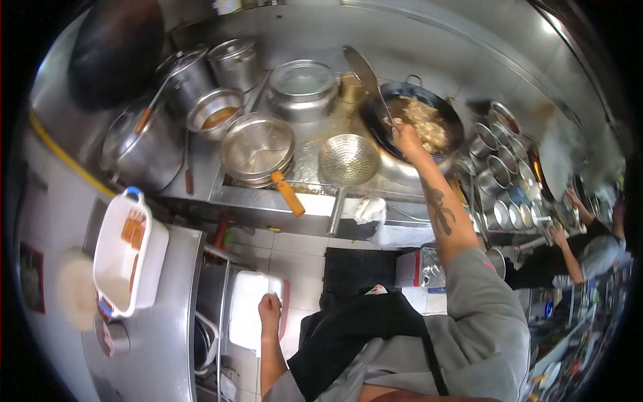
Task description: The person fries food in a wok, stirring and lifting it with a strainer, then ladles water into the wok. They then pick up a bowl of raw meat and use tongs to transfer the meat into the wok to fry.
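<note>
My right hand (407,141) is closed around the handle of a metal skimmer (362,69). Its broad head is tilted up to the left, seen almost edge-on. Just beyond the hand, a black wok (377,127) sits on the stove, holding pale chunks of food (425,124) in dark liquid. Below and left of the wok lies a perforated metal strainer ladle (349,159), its handle over the counter's front edge. My left hand (270,308) hangs low in a fist, above a white-lidded box (251,318) on the floor; nothing shows in it.
Left of the wok are a lidded pot (303,90), a round sieve (257,149) and a large stockpot (151,147). A white tub (130,258) stands on the left-hand counter. Metal containers (494,174) crowd the right, where another person (569,251) works.
</note>
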`<state>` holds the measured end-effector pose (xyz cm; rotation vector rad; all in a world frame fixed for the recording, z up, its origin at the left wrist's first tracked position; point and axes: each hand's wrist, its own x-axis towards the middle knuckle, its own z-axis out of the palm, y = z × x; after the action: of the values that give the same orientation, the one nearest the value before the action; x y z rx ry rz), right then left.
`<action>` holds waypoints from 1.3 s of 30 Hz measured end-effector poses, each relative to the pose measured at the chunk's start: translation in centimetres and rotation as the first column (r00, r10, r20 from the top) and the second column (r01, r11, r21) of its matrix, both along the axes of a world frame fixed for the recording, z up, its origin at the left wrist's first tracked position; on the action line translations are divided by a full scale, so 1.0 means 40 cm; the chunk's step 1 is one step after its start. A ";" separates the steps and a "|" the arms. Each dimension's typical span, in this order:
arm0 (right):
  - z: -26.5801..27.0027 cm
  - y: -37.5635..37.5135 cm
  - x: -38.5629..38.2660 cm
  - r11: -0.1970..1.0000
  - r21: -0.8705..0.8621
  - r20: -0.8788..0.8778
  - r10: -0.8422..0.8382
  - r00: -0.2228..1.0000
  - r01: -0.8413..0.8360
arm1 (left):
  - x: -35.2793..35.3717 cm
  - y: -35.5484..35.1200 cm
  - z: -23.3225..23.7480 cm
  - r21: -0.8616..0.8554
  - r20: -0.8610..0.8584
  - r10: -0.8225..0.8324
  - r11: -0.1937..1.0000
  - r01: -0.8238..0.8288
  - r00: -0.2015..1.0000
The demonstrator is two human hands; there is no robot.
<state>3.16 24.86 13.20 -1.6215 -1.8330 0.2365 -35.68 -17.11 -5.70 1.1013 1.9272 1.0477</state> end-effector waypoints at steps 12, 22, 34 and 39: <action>0.003 -0.239 0.445 0.978 0.148 0.316 -0.185 0.931 0.144 | 0.128 0.195 0.238 0.193 0.354 -0.362 0.930 0.312 0.862; -0.104 -0.149 0.644 0.967 0.107 0.328 -0.255 0.909 0.233 | 0.451 0.181 0.868 0.772 0.096 -0.819 0.421 0.477 0.566; -0.199 -0.067 0.676 0.979 -0.089 0.440 -0.125 0.889 0.182 | 0.804 0.087 0.954 0.900 0.007 -0.897 0.198 0.389 0.441; -0.214 -0.117 0.703 0.966 -0.200 0.479 -0.050 0.876 0.165 | 0.826 0.084 0.991 0.813 -0.044 -0.900 0.219 0.540 0.433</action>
<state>31.30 20.18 4.62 -2.0838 -2.1224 0.0020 -2.62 -13.74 33.94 1.7710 0.2788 1.3080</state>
